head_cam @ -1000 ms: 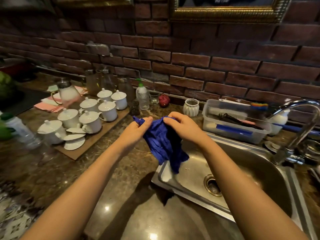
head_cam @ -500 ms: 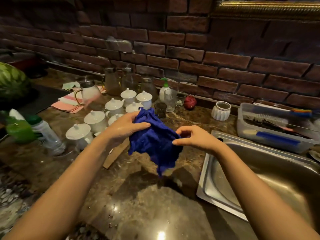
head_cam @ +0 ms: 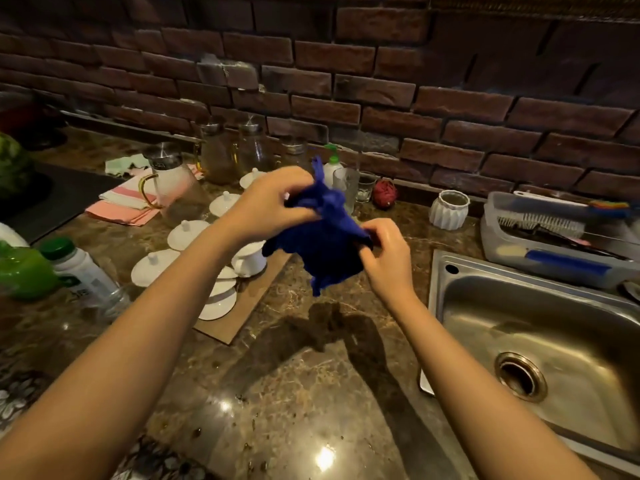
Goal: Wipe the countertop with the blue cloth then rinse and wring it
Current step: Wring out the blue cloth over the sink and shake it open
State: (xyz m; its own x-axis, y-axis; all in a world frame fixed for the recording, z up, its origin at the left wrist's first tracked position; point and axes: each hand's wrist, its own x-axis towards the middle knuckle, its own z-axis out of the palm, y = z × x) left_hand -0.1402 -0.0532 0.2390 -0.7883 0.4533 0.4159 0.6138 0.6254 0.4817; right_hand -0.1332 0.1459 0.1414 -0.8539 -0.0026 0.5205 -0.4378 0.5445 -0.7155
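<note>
Blue cloth [head_cam: 322, 247] crumpled, limp | left hand [head_cam: 266, 206], right hand [head_cam: 388, 254] pinch it, seemingly | above marbled countertop [head_cam: 311, 393]

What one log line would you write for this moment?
left hand: grips blue cloth | right hand: pinches blue cloth | blue cloth: bunched, in air over countertop, left of sink

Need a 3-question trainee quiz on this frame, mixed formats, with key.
1. True or false: the blue cloth lies flat on the countertop.
2. How many hands grip the cloth? A: none. B: one. C: two.
3. On which side of the person is the sink?
Key: 1 false, it is held bunched in the air above the countertop. 2 C, the left hand and the right hand both pinch it. 3 The right.
</note>
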